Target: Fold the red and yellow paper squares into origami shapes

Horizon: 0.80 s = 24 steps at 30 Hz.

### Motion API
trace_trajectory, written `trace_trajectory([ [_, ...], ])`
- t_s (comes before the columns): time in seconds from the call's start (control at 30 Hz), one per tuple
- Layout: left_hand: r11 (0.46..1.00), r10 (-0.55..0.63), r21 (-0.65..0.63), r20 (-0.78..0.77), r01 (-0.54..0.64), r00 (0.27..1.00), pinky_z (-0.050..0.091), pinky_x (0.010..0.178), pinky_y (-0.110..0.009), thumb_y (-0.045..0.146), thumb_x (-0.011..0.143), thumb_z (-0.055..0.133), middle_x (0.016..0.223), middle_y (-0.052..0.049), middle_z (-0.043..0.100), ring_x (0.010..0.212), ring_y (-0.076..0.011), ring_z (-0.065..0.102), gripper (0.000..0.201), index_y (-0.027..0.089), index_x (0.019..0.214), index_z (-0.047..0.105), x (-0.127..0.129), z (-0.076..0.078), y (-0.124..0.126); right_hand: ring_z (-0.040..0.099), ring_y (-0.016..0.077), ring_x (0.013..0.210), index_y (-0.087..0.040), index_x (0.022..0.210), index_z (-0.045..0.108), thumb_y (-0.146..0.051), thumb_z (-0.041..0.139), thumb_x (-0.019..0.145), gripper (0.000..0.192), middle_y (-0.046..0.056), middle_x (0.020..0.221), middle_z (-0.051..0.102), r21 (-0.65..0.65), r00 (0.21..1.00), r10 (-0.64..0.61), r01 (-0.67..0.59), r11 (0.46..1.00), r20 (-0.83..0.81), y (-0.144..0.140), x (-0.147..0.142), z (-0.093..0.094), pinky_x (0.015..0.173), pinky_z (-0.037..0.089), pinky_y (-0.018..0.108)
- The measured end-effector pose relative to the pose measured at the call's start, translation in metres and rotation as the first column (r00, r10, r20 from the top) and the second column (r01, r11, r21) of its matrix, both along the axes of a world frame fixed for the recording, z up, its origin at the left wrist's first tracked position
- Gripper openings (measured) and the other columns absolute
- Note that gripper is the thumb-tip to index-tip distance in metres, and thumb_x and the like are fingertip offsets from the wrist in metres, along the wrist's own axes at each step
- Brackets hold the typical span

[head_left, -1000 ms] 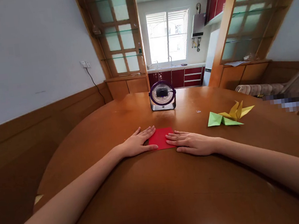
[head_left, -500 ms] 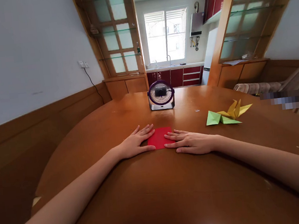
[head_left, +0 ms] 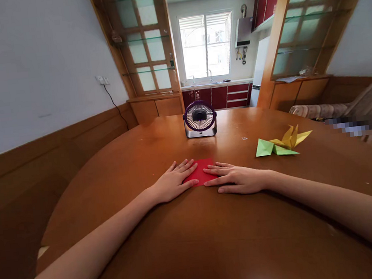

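Observation:
A red sheet of paper [head_left: 203, 169] lies flat on the brown wooden table [head_left: 197, 236], partly covered by both hands. My left hand [head_left: 176, 180] rests palm down over its left side, fingers spread. From the other side, my right hand [head_left: 235, 176] lies with its fingertips on the paper's right part, fingers stretched out and a little apart. Neither hand grips anything. To the right of my right hand sit a green folded paper piece [head_left: 265, 147] and a yellow folded paper crane [head_left: 290, 137], touching or overlapping in view.
A small purple-rimmed fan [head_left: 199, 116] stands on the table beyond the paper. Behind it are a kitchen counter [head_left: 218, 83] and a window. Glass-shelved cabinets flank the opening. A striped seat [head_left: 323, 109] stands beyond the table at the right.
My left hand has slid to the right, farther over the red paper. My right hand has stayed almost in place. The view has shifted slightly.

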State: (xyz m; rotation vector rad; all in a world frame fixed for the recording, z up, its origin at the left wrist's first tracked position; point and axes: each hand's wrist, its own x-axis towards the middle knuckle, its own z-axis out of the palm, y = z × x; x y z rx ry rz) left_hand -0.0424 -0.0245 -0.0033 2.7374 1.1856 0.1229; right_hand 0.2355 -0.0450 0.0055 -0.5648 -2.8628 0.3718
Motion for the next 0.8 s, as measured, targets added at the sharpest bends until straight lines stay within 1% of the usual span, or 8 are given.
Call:
trace_trajectory([
  [0.07, 0.998, 0.05, 0.028, 0.002, -0.05, 0.999, 0.005, 0.119, -0.05, 0.068, 0.092, 0.026, 0.158, -0.006, 0.018, 0.147, -0.0251, 0.014, 0.073, 0.024, 0.151, 0.024, 0.007, -0.001, -0.004, 0.023, 0.0252, 0.145, -0.029, 0.14, 0.047, -0.037, 0.045, 0.099, 0.043, 0.007, 0.155, 0.031, 0.058, 1.0, -0.003, 0.004, 0.998, -0.031, 0.0, 0.0, -0.002, 0.118, 0.02, 0.05],
  [0.13, 0.993, 0.101, 0.063, 0.025, -0.102, 0.995, 0.007, 0.118, -0.051, 0.072, 0.09, 0.028, 0.156, -0.008, 0.024, 0.146, -0.0277, 0.019, 0.077, 0.023, 0.15, 0.029, 0.015, -0.002, -0.008, 0.037, 0.0259, 0.137, -0.026, 0.136, 0.053, -0.036, 0.045, 0.099, 0.039, 0.011, 0.146, 0.044, 0.117, 0.997, -0.004, 0.012, 0.993, -0.074, 0.0, 0.0, -0.004, 0.114, 0.029, 0.051],
  [0.2, 0.985, 0.141, 0.093, 0.058, -0.146, 0.988, 0.009, 0.117, -0.053, 0.074, 0.088, 0.03, 0.155, -0.009, 0.03, 0.144, -0.03, 0.023, 0.079, 0.023, 0.148, 0.034, 0.02, -0.004, -0.01, 0.05, 0.0247, 0.125, -0.024, 0.131, 0.058, -0.034, 0.046, 0.098, 0.036, 0.013, 0.133, 0.055, 0.146, 0.993, 0.006, 0.011, 0.989, -0.12, 0.001, 0.001, -0.006, 0.107, 0.038, 0.049],
  [0.27, 0.979, 0.167, 0.1, 0.087, -0.175, 0.982, 0.011, 0.117, -0.055, 0.075, 0.086, 0.032, 0.153, -0.009, 0.033, 0.143, -0.031, 0.026, 0.079, 0.023, 0.146, 0.038, 0.023, -0.005, -0.01, 0.055, 0.0235, 0.116, -0.024, 0.127, 0.061, -0.032, 0.046, 0.098, 0.034, 0.012, 0.125, 0.06, 0.156, 0.987, 0.025, 0.0, 0.988, -0.156, 0.002, 0.002, -0.008, 0.102, 0.042, 0.047],
  [0.37, 0.982, 0.17, 0.061, 0.103, -0.177, 0.98, 0.011, 0.117, -0.054, 0.075, 0.084, 0.037, 0.153, -0.008, 0.033, 0.143, -0.0298, 0.027, 0.079, 0.025, 0.145, 0.038, 0.02, -0.004, -0.006, 0.057, 0.0229, 0.113, -0.023, 0.123, 0.064, -0.031, 0.047, 0.098, 0.031, 0.011, 0.121, 0.063, 0.169, 0.979, 0.047, -0.013, 0.985, -0.197, 0.004, 0.004, -0.011, 0.101, 0.043, 0.046],
  [0.53, 0.993, 0.116, -0.033, 0.08, -0.113, 0.99, 0.006, 0.117, -0.053, 0.075, 0.082, 0.043, 0.156, -0.01, 0.026, 0.145, -0.028, 0.022, 0.088, 0.023, 0.15, 0.025, 0.002, -0.001, 0.006, 0.06, 0.0223, 0.11, -0.021, 0.114, 0.069, -0.028, 0.048, 0.097, 0.028, 0.011, 0.116, 0.067, 0.19, 0.968, 0.069, -0.023, 0.982, -0.24, 0.006, 0.004, -0.012, 0.1, 0.044, 0.044],
  [0.67, 0.993, 0.113, -0.04, 0.071, -0.11, 0.991, 0.006, 0.117, -0.054, 0.077, 0.078, 0.047, 0.156, -0.011, 0.022, 0.145, -0.0301, 0.019, 0.096, 0.025, 0.152, 0.017, -0.012, -0.002, 0.014, 0.061, 0.0223, 0.11, -0.021, 0.115, 0.068, -0.029, 0.048, 0.097, 0.028, 0.011, 0.115, 0.067, 0.177, 0.967, 0.067, -0.023, 0.984, -0.247, 0.006, 0.004, -0.012, 0.099, 0.046, 0.044],
  [0.8, 0.994, 0.103, -0.036, 0.071, -0.101, 0.992, 0.004, 0.117, -0.054, 0.076, 0.077, 0.049, 0.157, -0.011, 0.02, 0.145, -0.0308, 0.018, 0.096, 0.027, 0.153, 0.015, -0.021, -0.003, 0.018, 0.061, 0.0224, 0.11, -0.022, 0.116, 0.068, -0.029, 0.049, 0.096, 0.028, 0.01, 0.114, 0.068, 0.171, 0.967, 0.056, -0.013, 0.985, -0.247, 0.007, 0.005, -0.013, 0.098, 0.046, 0.044],
])
